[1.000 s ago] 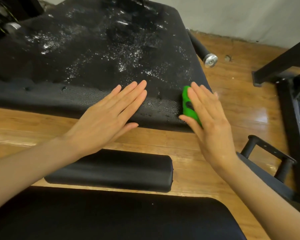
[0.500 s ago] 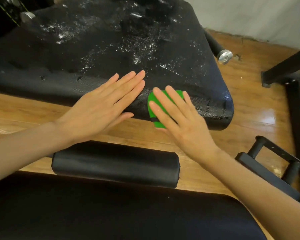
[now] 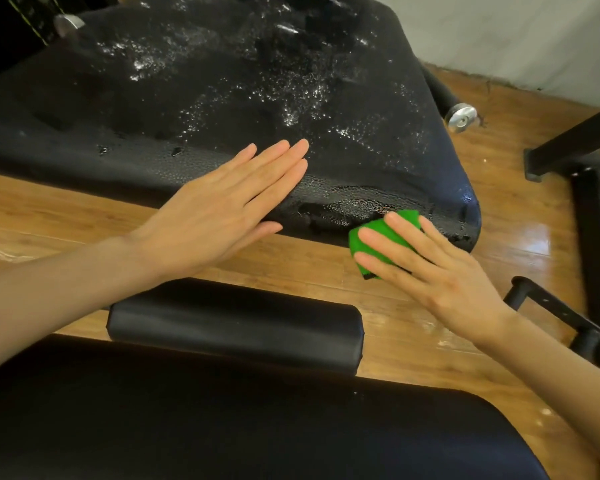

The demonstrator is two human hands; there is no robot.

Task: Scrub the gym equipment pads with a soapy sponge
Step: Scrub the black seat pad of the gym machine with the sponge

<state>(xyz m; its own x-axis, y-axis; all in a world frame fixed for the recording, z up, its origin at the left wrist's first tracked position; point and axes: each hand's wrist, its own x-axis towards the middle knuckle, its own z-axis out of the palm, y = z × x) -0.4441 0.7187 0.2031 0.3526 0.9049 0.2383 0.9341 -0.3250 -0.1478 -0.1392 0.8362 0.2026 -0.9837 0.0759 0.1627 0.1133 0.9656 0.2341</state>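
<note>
A large black pad (image 3: 222,98) fills the upper half of the view, its top speckled with soap suds and water drops. My right hand (image 3: 426,271) presses a green sponge (image 3: 364,244) against the pad's near side edge with straight, spread fingers. My left hand (image 3: 222,209) lies flat with straight fingers on the same front edge, further left. A small black roller pad (image 3: 236,323) sits below the hands, and another wide black pad (image 3: 222,427) fills the bottom of the view.
The floor is glossy wood planks (image 3: 520,230). A black bar with a metal end cap (image 3: 459,117) sticks out right of the wet pad. Black steel frame parts (image 3: 589,188) and a handle (image 3: 555,306) stand at the right. A pale wall runs along the back.
My right hand slid the sponge left along the pad's front edge toward my left hand, then back right. My left hand stayed flat on the pad edge.
</note>
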